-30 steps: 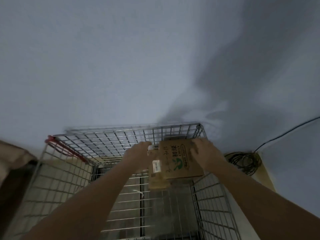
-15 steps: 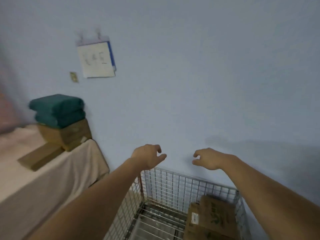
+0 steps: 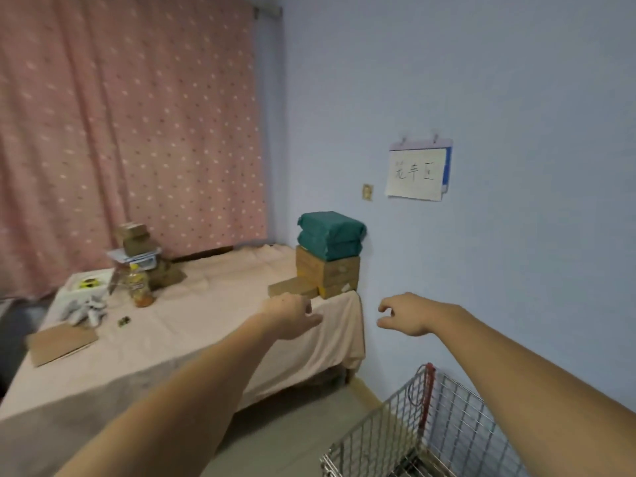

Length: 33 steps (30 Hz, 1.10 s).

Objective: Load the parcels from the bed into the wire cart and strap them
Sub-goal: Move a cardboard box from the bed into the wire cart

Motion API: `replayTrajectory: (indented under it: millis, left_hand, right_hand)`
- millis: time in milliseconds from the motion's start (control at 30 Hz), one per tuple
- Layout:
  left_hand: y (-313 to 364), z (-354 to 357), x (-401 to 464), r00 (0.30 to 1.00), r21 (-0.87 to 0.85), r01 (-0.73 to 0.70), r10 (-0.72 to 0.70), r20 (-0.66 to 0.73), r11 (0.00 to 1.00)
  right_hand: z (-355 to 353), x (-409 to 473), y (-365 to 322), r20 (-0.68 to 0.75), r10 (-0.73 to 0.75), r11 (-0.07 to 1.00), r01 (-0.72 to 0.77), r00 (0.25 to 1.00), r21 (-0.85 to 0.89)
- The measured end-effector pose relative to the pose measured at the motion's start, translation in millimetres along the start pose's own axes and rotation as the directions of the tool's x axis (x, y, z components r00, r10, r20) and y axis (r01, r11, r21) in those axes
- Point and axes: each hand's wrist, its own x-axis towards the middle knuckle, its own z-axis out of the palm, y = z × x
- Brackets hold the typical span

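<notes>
Parcels (image 3: 327, 266) stacked at the bed (image 3: 206, 325) corner; left hand (image 3: 290, 316) and right hand (image 3: 404, 315) hover, grip loosely curled, empty

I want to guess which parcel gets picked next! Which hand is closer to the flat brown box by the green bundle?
Left. The left hand hovers just in front of the flat brown box, nearly overlapping it. The right hand hangs off past the bed's corner, over the floor.

Bed (image 3: 192, 325) at left, parcels (image 3: 328, 261) stacked on its far corner, wire cart (image 3: 406, 438) lower right
</notes>
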Motion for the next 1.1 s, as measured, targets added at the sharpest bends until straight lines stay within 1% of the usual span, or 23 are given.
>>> replayTrajectory:
  millis: [133,233,333,433,567,800,1000,1100]
  left_hand:
    - [-75,-22,3,0.998,0.005,0.068,-0.068,-0.013,0.998]
    - [-123,-32,11,0.998,0.032,0.067,-0.066,-0.009,0.997]
    - [-162,-38,22,0.997,0.010,0.074,-0.074,-0.023,0.997]
    - [-194,-39,40,0.996,0.044,0.088,-0.088,-0.014,0.995]
    - [-230,-33,77,0.992,0.052,0.126,-0.126,0.006,0.991]
    - [-271,-21,158,0.980,0.038,0.197,-0.197,0.011,0.980]
    - [-297,-10,230,0.976,0.021,0.214,-0.215,0.047,0.977]
    - [-313,-6,275,0.978,0.027,0.200,-0.201,0.057,0.979]
  right_hand:
    - [-7,50,-75,-0.012,-0.073,0.997,0.073,0.997,-0.023]
    - [0,88,-119,-0.017,-0.083,0.996,0.083,0.996,-0.014]
    - [8,125,-152,0.011,-0.092,0.996,0.092,0.996,0.012]
    - [8,163,-170,0.034,-0.106,0.994,0.105,0.994,0.025]
    - [1,218,-175,0.038,-0.120,0.993,0.120,0.992,-0.005]
    - [-22,325,-159,0.038,-0.140,0.990,0.141,0.989,-0.022]
    - [-26,410,-149,0.070,-0.127,0.992,0.127,0.989,-0.002]
    - [-27,456,-149,0.086,-0.123,0.992,0.125,0.989,-0.022]
